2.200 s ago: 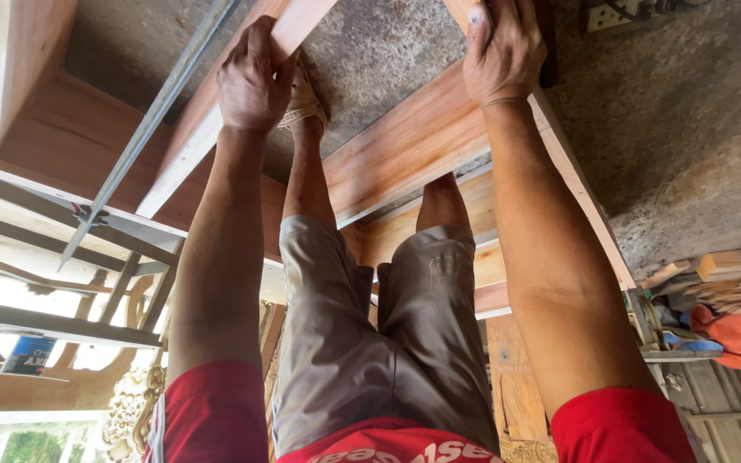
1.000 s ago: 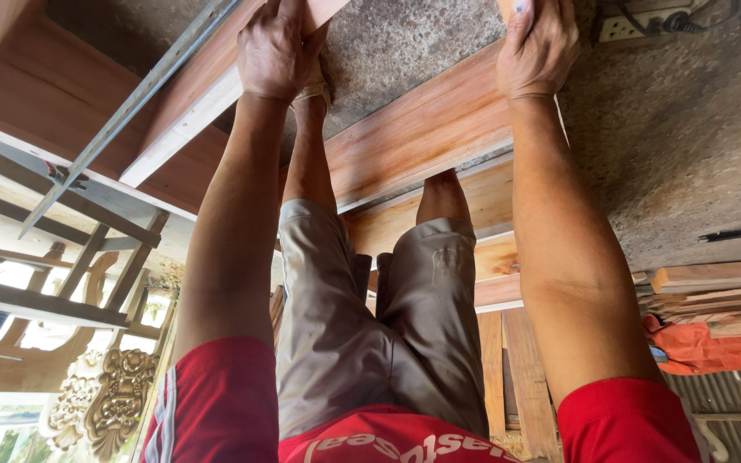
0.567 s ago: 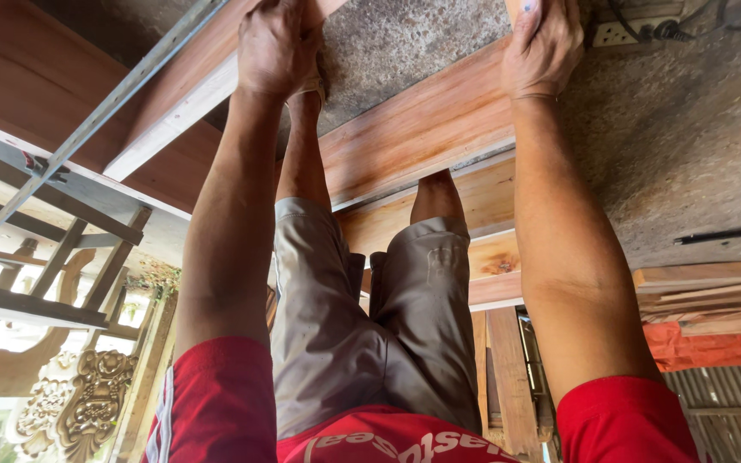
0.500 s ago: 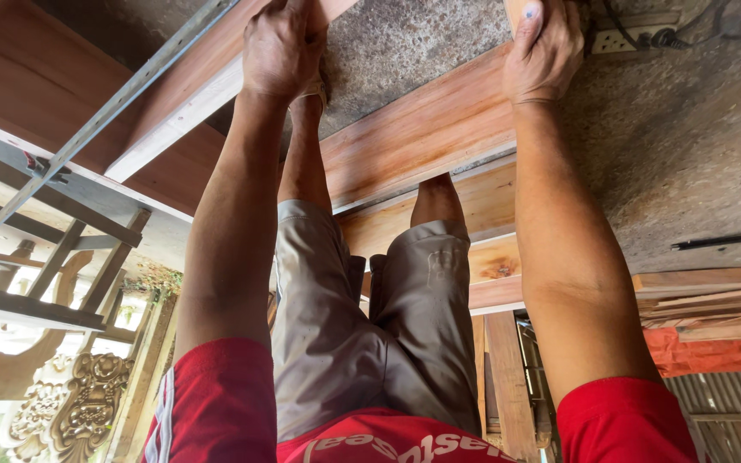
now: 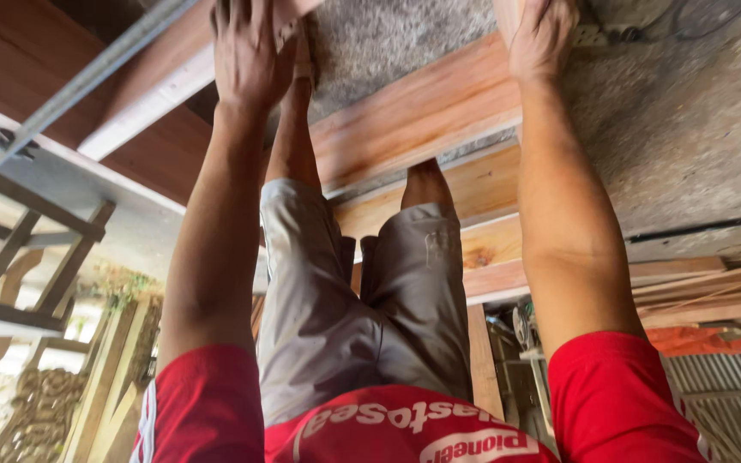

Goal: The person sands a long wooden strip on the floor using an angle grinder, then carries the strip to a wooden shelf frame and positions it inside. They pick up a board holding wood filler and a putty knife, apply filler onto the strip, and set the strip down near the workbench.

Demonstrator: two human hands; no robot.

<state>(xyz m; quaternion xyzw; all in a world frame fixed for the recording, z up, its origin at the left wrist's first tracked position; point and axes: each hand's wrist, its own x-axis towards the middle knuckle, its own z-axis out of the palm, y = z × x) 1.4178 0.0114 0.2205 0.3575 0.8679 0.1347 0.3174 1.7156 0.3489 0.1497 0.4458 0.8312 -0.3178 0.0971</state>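
Crossing the upper left is a grey metal bar (image 5: 87,79), with a pale-edged plank (image 5: 152,99) just beside it. Left hand (image 5: 250,60) lies on that plank's end, fingers spread wide and flat. A reddish board (image 5: 422,116) lies across the speckled concrete floor (image 5: 388,34) between the arms. Right hand (image 5: 542,39) rests on the board's end; its fingertips are cut off by the frame, so its grip cannot be told.

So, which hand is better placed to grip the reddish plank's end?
Probably the right hand: it rests at the end of the reddish plank. The left hand lies flat on the paler plank, beyond the legs.
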